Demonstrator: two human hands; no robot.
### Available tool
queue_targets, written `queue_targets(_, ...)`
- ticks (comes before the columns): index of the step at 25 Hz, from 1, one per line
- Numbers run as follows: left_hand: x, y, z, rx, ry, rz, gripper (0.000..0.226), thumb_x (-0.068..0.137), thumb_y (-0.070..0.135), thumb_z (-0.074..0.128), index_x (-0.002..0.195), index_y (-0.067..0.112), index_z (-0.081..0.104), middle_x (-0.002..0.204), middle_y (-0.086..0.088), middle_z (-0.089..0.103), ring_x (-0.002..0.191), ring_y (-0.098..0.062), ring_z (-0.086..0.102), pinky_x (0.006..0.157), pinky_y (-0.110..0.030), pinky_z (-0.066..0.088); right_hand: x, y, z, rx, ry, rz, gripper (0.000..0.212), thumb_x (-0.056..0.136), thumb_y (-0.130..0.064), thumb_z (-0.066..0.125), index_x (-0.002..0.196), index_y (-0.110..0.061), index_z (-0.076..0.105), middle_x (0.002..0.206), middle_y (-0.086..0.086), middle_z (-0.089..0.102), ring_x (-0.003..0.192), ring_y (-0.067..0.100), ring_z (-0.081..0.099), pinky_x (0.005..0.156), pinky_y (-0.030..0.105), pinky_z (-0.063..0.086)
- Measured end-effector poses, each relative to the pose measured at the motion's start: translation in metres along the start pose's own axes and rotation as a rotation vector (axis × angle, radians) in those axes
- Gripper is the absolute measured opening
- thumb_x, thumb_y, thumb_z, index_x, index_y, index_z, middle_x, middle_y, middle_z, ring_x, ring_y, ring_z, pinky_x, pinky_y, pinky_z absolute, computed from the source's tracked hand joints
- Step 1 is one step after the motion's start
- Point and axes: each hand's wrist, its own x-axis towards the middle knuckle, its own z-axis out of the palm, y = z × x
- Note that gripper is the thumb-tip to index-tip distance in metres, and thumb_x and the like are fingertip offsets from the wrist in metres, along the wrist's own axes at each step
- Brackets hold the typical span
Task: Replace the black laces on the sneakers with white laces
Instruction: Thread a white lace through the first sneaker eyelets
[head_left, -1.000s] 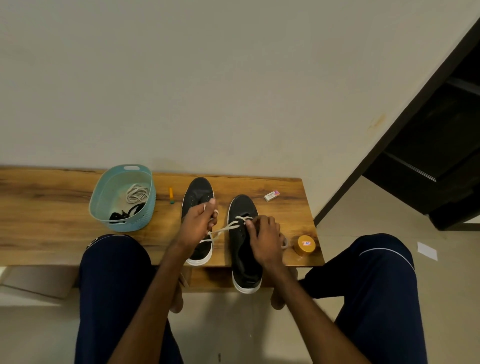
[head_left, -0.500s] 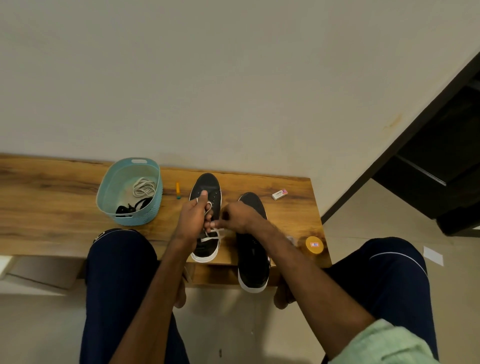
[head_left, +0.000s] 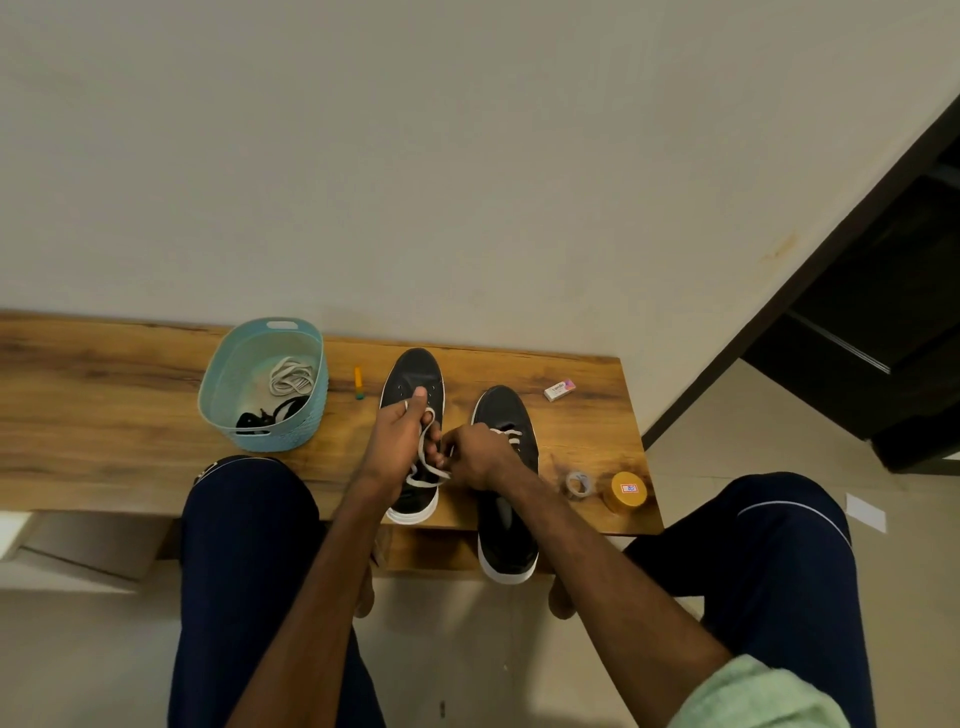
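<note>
Two black sneakers with white soles lie on a wooden bench (head_left: 104, 415). Over the left sneaker (head_left: 413, 374), my left hand (head_left: 397, 441) pinches a loop of white lace (head_left: 428, 457). My right hand (head_left: 475, 457) has crossed over from the right sneaker (head_left: 511, 519) and pinches the same white lace beside my left hand. The right sneaker shows white lacing (head_left: 506, 436) at its upper eyelets, and its heel hangs over the bench's front edge.
A light blue basket (head_left: 228, 384) at the left holds a coiled white lace (head_left: 291, 376) and black laces (head_left: 270, 415). An orange marker (head_left: 358, 383), an eraser (head_left: 559, 389), a tape roll (head_left: 578, 484) and a yellow-lidded tin (head_left: 627, 490) lie on the bench. My knees flank the bench.
My right hand left the right sneaker and moved left to the lace over the left sneaker. My left hand kept hold of the lace, which now forms a loop between both hands.
</note>
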Motion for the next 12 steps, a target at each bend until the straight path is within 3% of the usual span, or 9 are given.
queue_targets(4, 0.0, -0.001, -0.001, 0.016, 0.016, -0.008, 0.044, 0.106, 0.038, 0.038, 0.072, 0.012, 0.047, 0.06, -0.007, 0.053, 0.048, -0.023, 0.049, 0.051, -0.03, 0.044, -0.001, 0.001, 0.003, 0.004, 0.054, 0.003, 0.026, 0.091, -0.033, 0.066, 0.112, -0.018, 0.066, 0.102, 0.005, 0.07, 0.092, 0.022, 0.065, 0.086, 0.042, 0.054)
queue_targets(8, 0.001, 0.0, 0.0, -0.027, 0.019, -0.011, 0.045, 0.106, 0.038, 0.039, 0.071, 0.012, 0.047, 0.061, -0.009, 0.053, 0.049, -0.024, 0.049, 0.057, -0.036, 0.044, -0.002, 0.0, 0.007, 0.049, 0.053, -0.017, 0.018, 0.089, -0.03, 0.067, 0.105, -0.021, 0.068, 0.095, 0.002, 0.069, 0.087, 0.02, 0.062, 0.083, 0.038, 0.053)
queue_targets(10, 0.002, -0.002, -0.001, -0.017, 0.05, 0.0, 0.045, 0.106, 0.039, 0.039, 0.071, 0.012, 0.049, 0.063, -0.009, 0.054, 0.052, -0.023, 0.049, 0.056, -0.034, 0.044, -0.004, 0.002, 0.002, 0.172, 0.083, -0.013, 0.015, 0.094, -0.032, 0.061, 0.1, -0.02, 0.066, 0.091, 0.001, 0.068, 0.082, 0.018, 0.062, 0.077, 0.036, 0.053)
queue_targets(12, 0.006, -0.005, -0.005, 0.089, 0.103, 0.084, 0.047, 0.105, 0.042, 0.04, 0.071, 0.012, 0.053, 0.063, -0.007, 0.054, 0.056, -0.02, 0.049, 0.057, -0.033, 0.042, -0.004, 0.006, -0.014, 0.373, 0.22, -0.007, 0.018, 0.098, -0.034, 0.056, 0.096, -0.018, 0.065, 0.088, 0.0, 0.068, 0.08, 0.016, 0.063, 0.075, 0.036, 0.054)
